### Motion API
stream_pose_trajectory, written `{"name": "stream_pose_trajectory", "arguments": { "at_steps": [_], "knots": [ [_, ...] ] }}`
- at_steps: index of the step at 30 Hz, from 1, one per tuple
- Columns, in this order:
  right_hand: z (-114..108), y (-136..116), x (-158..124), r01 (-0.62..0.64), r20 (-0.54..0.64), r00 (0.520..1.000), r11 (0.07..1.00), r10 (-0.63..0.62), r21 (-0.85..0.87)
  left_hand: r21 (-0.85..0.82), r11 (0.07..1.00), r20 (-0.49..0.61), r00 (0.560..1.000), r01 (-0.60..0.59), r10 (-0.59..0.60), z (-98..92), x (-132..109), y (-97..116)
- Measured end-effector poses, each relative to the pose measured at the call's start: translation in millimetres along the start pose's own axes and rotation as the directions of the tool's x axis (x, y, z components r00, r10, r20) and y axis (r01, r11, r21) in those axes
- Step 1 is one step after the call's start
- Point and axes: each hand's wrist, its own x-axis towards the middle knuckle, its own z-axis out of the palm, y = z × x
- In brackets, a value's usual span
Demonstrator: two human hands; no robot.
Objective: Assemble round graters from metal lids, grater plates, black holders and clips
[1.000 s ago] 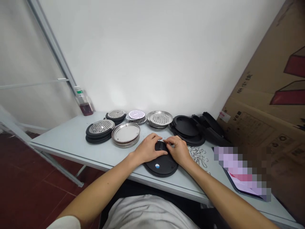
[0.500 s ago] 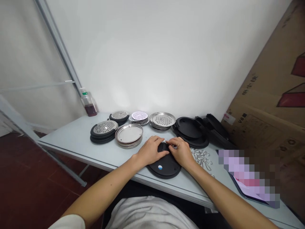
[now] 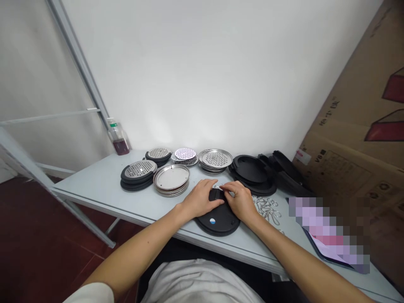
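Note:
A round black disc (image 3: pixel 219 221) with a small blue-and-white sticker lies near the table's front edge. My left hand (image 3: pixel 202 198) is closed on its left side, the thumb lying across the top face beside a raised black tab (image 3: pixel 216 194). At the far rim my right hand (image 3: pixel 238 198) pinches a thin metal wire clip (image 3: pixel 217 187); its lower part is hidden by the fingers. Just right of that hand lies a loose heap of similar wire clips (image 3: pixel 268 209).
Behind the disc stand stacked steel plates (image 3: pixel 172 177), perforated grater plates (image 3: pixel 216 159), and black-rimmed graters (image 3: pixel 139 173). Black rings and parts (image 3: pixel 252 170) fill the back right. A bottle with dark liquid (image 3: pixel 120 145) stands at the back left; a large carton (image 3: pixel 353 147) borders the right.
The fingertips of my left hand have shifted very slightly at the wire clip. Both hands otherwise keep their places on the disc and the clip.

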Motion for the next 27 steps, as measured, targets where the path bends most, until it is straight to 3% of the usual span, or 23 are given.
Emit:
{"name": "stream_pose_trajectory", "arguments": {
  "at_steps": [18, 27],
  "knots": [
    [-1.6, -1.3, 1.3, 0.004, 0.018, 1.0, 1.0, -0.004, 0.002, 0.012, 1.0, -0.045, 0.999, 0.013, -0.012, 0.3, -1.7, 1.8],
    [-1.4, -3.4, 0.7, -0.002, 0.027, 1.0, 0.999, 0.003, -0.037, 0.026, 0.999, -0.036, 0.999, -0.036, 0.037, -0.1, 0.1, -0.3]
  ]
}}
